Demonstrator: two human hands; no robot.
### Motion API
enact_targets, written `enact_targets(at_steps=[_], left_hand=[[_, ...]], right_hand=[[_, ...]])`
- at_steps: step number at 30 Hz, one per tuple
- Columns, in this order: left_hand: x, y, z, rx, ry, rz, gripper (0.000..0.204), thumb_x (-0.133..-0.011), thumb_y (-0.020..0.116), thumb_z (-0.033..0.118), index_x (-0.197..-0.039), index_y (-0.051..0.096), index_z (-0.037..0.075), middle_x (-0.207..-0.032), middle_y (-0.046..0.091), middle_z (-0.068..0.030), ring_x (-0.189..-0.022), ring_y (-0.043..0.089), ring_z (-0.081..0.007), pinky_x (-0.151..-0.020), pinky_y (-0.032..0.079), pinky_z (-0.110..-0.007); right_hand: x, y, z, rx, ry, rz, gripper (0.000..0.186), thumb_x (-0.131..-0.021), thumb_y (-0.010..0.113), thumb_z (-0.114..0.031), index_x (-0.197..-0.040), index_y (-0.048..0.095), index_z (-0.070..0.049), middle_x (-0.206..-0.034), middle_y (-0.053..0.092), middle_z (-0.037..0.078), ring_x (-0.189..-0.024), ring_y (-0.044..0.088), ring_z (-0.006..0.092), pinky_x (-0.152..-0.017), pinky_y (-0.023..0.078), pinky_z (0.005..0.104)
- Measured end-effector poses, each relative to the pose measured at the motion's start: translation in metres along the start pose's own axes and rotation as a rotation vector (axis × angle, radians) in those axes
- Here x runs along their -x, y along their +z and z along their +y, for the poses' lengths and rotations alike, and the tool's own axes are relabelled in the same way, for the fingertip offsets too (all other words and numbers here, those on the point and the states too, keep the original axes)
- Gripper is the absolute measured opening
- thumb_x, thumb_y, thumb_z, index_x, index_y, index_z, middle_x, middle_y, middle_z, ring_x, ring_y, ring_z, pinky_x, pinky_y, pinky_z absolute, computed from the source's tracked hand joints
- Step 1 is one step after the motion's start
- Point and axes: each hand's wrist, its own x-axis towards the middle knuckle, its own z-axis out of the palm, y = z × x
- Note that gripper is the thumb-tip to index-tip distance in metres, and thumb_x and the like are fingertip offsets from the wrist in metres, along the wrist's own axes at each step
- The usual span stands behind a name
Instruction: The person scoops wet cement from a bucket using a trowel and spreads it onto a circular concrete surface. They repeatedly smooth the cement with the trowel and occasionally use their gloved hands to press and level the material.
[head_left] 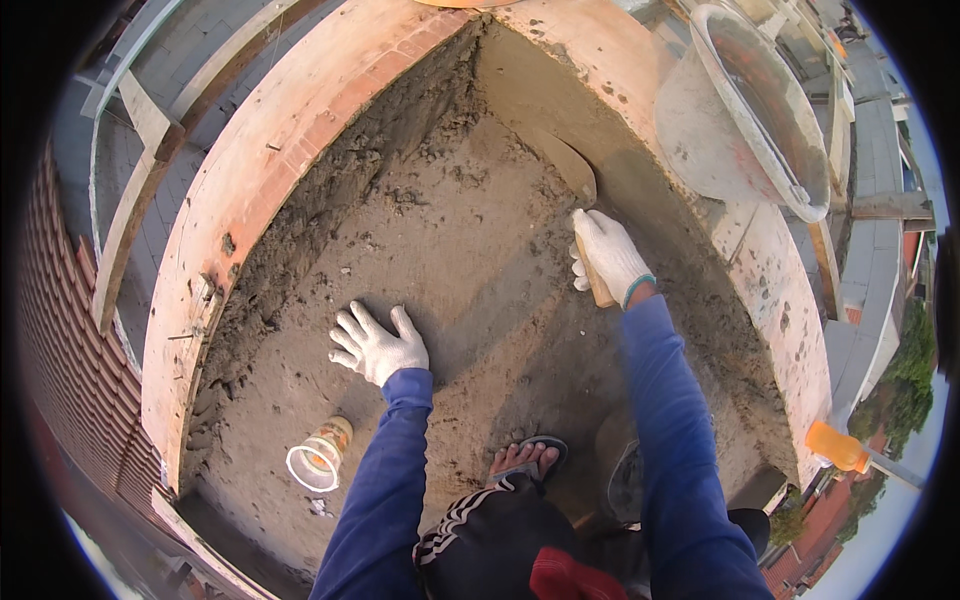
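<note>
Pointing lengthwise forward and left: trowel (574, 170)

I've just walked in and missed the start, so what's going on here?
The person's gloved right hand holds a trowel at the smooth mortar along the right-hand wall. The gloved left hand is spread open at the floor, perhaps resting on it. Along the left-hand wall, the mortar is rough. A plastic cup is on the floor near the left sleeve, and a bucket is up by the right-hand wall.
</note>
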Motion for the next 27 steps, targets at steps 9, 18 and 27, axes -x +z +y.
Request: enact_targets(at_steps=[9, 18, 27], left_hand=[[-0.001, 0.005, -0.002, 0.01, 0.013, 0.038, 0.083, -0.108, 0.062, 0.057, -0.172, 0.049, 0.006, -0.18, 0.042, -0.0251, -0.169, 0.03, -0.0498, -0.139, 0.011, -0.069], [-0.002, -0.006, 0.002, -0.033, -0.015, -0.031, 0.083, -0.11, 0.058, 0.057, -0.175, 0.044, 0.008, -0.182, 0.038, -0.0233, -0.171, 0.028, -0.0478, -0.141, 0.01, -0.066], [-0.001, 0.008, -0.004, 0.026, 0.023, 0.073, 0.084, -0.105, 0.065, 0.056, -0.17, 0.05, 0.006, -0.178, 0.044, -0.0264, -0.167, 0.032, -0.0526, -0.138, 0.011, -0.071]], right_hand=[[0.022, 0.017, 0.013, 0.371, -0.175, 0.184, 0.042, -0.117, 0.062, -0.045, -0.118, 0.064, -0.003, -0.086, 0.072, 0.014, -0.063, 0.073, 0.0216, -0.055, 0.062, 0.0415], [0.008, 0.049, -0.004, 0.023, -0.118, 0.116, 0.04, -0.119, 0.059, -0.042, -0.117, 0.063, -0.002, -0.085, 0.064, 0.01, -0.062, 0.068, 0.0186, -0.054, 0.062, 0.0378], [0.002, 0.041, 0.006, 0.787, -0.439, 0.162, 0.047, -0.115, 0.06, -0.051, -0.126, 0.067, -0.005, -0.107, 0.08, 0.023, -0.099, 0.079, 0.0456, -0.084, 0.063, 0.0565]])
